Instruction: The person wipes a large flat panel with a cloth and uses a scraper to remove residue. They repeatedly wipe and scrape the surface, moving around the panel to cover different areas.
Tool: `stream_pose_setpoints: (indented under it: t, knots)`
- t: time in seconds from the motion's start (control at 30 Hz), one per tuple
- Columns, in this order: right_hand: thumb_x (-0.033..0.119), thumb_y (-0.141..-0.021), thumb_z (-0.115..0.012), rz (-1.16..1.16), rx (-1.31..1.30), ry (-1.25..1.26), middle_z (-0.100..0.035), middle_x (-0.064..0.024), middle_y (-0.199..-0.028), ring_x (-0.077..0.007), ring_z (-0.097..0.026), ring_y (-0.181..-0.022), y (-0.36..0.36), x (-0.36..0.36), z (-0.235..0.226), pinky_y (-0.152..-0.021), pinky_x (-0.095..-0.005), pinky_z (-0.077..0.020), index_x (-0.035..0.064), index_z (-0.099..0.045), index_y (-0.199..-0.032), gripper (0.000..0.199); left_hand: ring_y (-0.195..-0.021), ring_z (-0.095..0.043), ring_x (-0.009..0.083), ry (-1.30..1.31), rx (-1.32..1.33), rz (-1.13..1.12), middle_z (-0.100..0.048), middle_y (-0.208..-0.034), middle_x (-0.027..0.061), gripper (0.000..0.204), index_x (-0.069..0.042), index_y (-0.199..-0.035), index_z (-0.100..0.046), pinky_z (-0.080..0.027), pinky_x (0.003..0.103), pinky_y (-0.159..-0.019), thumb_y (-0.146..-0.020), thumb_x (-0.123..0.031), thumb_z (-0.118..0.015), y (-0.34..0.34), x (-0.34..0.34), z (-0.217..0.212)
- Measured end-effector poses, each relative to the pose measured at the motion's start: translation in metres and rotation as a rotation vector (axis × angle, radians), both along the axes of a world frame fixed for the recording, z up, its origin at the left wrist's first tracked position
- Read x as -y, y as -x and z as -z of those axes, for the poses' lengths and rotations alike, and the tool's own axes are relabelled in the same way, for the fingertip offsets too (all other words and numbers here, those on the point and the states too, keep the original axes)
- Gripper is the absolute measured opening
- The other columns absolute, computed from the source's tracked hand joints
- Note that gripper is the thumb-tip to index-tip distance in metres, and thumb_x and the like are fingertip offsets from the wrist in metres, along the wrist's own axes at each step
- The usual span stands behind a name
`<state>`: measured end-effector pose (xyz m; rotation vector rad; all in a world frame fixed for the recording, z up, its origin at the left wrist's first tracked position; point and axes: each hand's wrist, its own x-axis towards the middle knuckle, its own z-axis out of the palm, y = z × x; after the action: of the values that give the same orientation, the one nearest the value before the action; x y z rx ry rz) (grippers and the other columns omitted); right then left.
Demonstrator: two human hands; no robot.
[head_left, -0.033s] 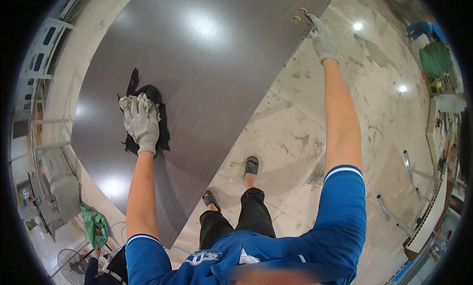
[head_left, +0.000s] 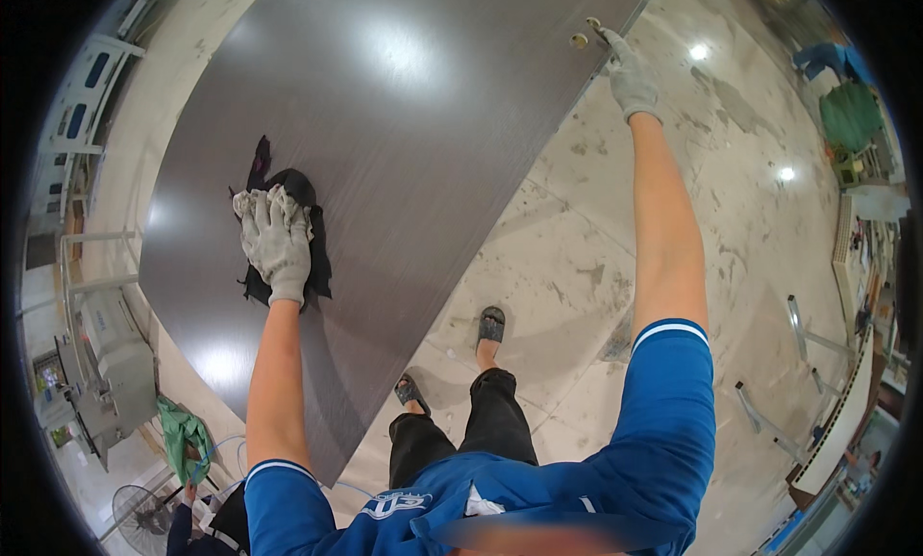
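Observation:
A large dark grey-brown panel [head_left: 423, 162] with a faint grain lies flat before me, reaching from the far side back toward my waist. My left hand [head_left: 276, 246], in a whitish knit glove, presses down on a crumpled black cloth [head_left: 320, 258] on the panel's left part. Its fingers are bent over the cloth, and bunched pale fabric shows at the fingertips. Far off at the panel's right edge, my right hand [head_left: 633, 80], gloved too, grips that edge. One finger reaches to a round hole [head_left: 593, 23]; a second round hole [head_left: 578, 40] sits beside it. The thumb is hidden.
Stained pale floor [head_left: 558, 258] lies right of the panel, where my sandalled feet stand. Metal legs [head_left: 760, 417] and a long pale board [head_left: 836, 421] are at the right. A fan [head_left: 142, 518], a green cloth [head_left: 183, 439] and another person's arm [head_left: 180, 522] are at lower left.

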<state>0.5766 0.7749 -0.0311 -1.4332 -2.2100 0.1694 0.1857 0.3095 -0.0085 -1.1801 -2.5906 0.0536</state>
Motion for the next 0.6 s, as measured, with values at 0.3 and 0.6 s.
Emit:
stream_pose_setpoints:
  t: [0.3,0.6]
  knots:
    - [0.019,-0.108,-0.044,-0.743,-0.212,0.549,-0.069,-0.0114,-0.13,-0.0266,-0.066,-0.119,0.004,0.284,-0.016,-0.104,-0.0373,-0.0502,0.0034,-0.053,-0.148,0.044,-0.15,-0.033,0.0349,-0.05,-0.023,0.069,-0.042,-0.161,0.0049,0.057,-0.021,-0.15,-0.052,-0.03,0.052,-0.119,-0.099,-0.047,-0.059,0.003,-0.002,-0.002]
    - [0.015,-0.107,-0.044,0.031,-0.62,0.053,-0.069,-0.0109,-0.116,-0.0215,-0.064,-0.101,-0.012,0.047,0.027,-0.09,-0.0353,-0.0515,0.0141,-0.062,-0.141,0.039,-0.15,-0.033,0.0346,-0.022,-0.03,0.072,-0.041,-0.162,0.0062,0.06,-0.019,-0.152,-0.05,-0.03,0.05,-0.12,-0.099,-0.046,-0.058,0.005,-0.002,-0.003]
